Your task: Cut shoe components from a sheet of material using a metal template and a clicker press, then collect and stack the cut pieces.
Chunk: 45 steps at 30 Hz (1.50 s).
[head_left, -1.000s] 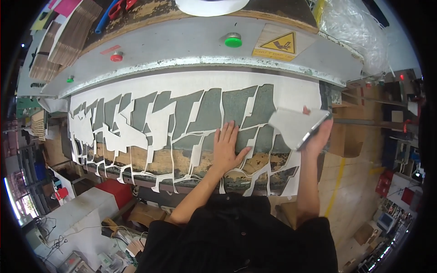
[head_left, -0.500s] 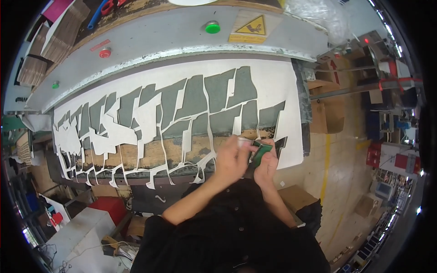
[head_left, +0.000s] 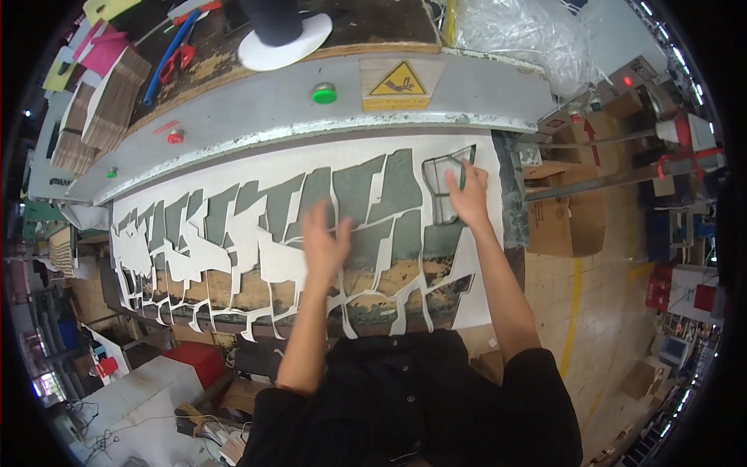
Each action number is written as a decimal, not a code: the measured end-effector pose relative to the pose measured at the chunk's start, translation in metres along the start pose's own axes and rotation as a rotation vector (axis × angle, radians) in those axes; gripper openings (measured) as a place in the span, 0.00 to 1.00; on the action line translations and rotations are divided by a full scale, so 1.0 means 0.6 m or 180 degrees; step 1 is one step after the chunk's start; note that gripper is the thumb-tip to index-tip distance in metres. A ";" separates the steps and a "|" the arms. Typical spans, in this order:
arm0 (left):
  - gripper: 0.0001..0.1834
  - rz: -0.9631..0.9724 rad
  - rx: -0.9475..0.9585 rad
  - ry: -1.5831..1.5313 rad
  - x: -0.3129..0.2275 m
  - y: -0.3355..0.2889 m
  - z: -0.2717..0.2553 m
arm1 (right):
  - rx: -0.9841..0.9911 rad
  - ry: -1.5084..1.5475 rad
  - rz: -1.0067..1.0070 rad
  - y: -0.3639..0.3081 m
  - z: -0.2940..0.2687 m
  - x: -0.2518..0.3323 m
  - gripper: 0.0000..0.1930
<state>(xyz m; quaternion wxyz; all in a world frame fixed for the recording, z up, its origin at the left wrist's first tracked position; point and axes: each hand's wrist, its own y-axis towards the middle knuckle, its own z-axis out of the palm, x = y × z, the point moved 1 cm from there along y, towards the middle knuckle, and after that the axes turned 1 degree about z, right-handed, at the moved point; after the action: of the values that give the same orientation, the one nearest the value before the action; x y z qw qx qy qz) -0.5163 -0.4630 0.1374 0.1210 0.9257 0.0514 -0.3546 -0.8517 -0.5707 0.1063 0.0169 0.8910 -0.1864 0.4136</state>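
A white sheet, with rows of shaped openings cut through it, lies over a worn green-and-tan cutting board. On the sheet's uncut right end sits a cutting die, a dark thin-walled outline with crossbars. My right hand grips the die's right edge between thumb and fingers. My left hand is over the middle of the sheet, fingers spread and slightly blurred, holding nothing. Just left of it lies a white cut piece; more white cut pieces overlap farther left.
A grey machine beam with green and red buttons and a warning sign crosses behind the sheet. On the ledge above lie red scissors, a blue tube and a white disc. Cardboard boxes stand right.
My hands have separated from around a green-and-dark object. The right moved forward onto the die at the sheet's right; the left moved left, beside a newly placed white piece. The view has shifted.
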 end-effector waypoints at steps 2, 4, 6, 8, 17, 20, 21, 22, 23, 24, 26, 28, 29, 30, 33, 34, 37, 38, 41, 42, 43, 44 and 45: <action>0.31 -0.0146 0.0580 -0.0500 -0.045 -0.021 0.048 | 0.0303 -0.1253 -0.1144 -0.040 -0.026 0.015 0.37; 0.37 -0.0111 0.1025 -0.0634 -0.091 -0.044 0.089 | 0.0974 -0.1154 -0.1429 -0.056 -0.077 0.012 0.38; 0.41 0.0132 0.1069 -0.0706 -0.128 -0.063 0.131 | 0.1589 -0.1068 -0.1655 -0.048 -0.096 -0.011 0.40; 0.46 0.0369 0.1104 -0.0779 -0.146 -0.073 0.163 | 0.1518 -0.1081 -0.1987 -0.040 -0.085 -0.042 0.42; 0.53 0.0742 0.0947 -0.0346 -0.167 -0.082 0.206 | 0.0949 -0.0412 -0.2169 -0.047 -0.036 -0.080 0.44; 0.49 0.0749 0.0645 -0.0499 -0.148 -0.101 0.215 | 0.0944 -0.0466 -0.2196 -0.053 -0.032 -0.074 0.44; 0.46 0.0758 0.0497 -0.0571 -0.146 -0.104 0.219 | 0.0961 -0.0483 -0.2225 -0.050 -0.032 -0.075 0.43; 0.44 0.0761 0.0346 -0.0643 -0.143 -0.107 0.221 | 0.0938 -0.0517 -0.2231 -0.048 -0.030 -0.076 0.43; 0.44 0.0774 0.0334 -0.0678 -0.139 -0.108 0.223 | 0.0907 -0.0510 -0.2249 -0.047 -0.028 -0.075 0.43; 0.43 0.0826 0.0335 -0.0660 -0.140 -0.106 0.221 | 0.0885 -0.0507 -0.2258 -0.047 -0.029 -0.075 0.44; 0.41 0.0931 0.0284 -0.0643 -0.147 -0.100 0.222 | 0.0896 -0.0536 -0.2252 -0.044 -0.036 -0.076 0.44; 0.41 0.0927 0.0255 -0.0691 -0.146 -0.100 0.221 | 0.0889 -0.0518 -0.2262 -0.043 -0.031 -0.072 0.44; 0.41 0.0909 0.0240 -0.0724 -0.145 -0.099 0.220 | 0.0919 -0.0503 -0.2229 -0.047 -0.032 -0.073 0.44; 0.41 0.0916 0.0222 -0.0733 -0.144 -0.100 0.218 | 0.0952 -0.0490 -0.2197 -0.049 -0.033 -0.074 0.44; 0.40 0.0872 0.0296 -0.0747 -0.139 -0.104 0.214 | 0.0947 -0.0516 -0.2247 -0.049 -0.028 -0.075 0.45; 0.41 0.0840 0.0350 -0.0767 -0.137 -0.107 0.214 | 0.0970 -0.0513 -0.2272 -0.051 -0.029 -0.075 0.45; 0.41 0.0800 0.0399 -0.0765 -0.137 -0.107 0.217 | 0.0985 -0.0566 -0.2301 -0.052 -0.032 -0.080 0.45; 0.40 0.0786 0.0431 -0.0758 -0.138 -0.110 0.215 | 0.1010 -0.0612 -0.2258 -0.054 -0.033 -0.082 0.45; 0.38 0.0778 0.0479 -0.0784 -0.149 -0.101 0.205 | 0.0854 -0.0677 -0.2214 -0.064 -0.044 -0.066 0.45; 0.36 0.0568 0.0538 -0.0995 -0.150 -0.092 0.196 | 0.0692 -0.0676 -0.2221 -0.072 -0.048 -0.055 0.44; 0.34 0.0369 0.0595 -0.1204 -0.151 -0.085 0.186 | 0.0665 -0.0651 -0.2248 -0.089 -0.058 -0.047 0.44; 0.31 0.0099 0.0602 -0.1306 -0.150 -0.079 0.171 | 0.0669 -0.0315 -0.2216 -0.116 -0.073 -0.040 0.41; 0.28 -0.0108 0.0475 -0.1544 -0.163 -0.073 0.147 | 0.0645 0.0007 -0.2157 -0.156 -0.087 -0.055 0.38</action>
<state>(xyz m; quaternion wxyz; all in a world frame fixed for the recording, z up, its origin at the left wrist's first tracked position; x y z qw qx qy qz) -0.6536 -0.4445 0.1309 0.0552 0.8189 0.0102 -0.5711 -0.8767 -0.4636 0.1274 0.0648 0.8989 0.1618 0.4019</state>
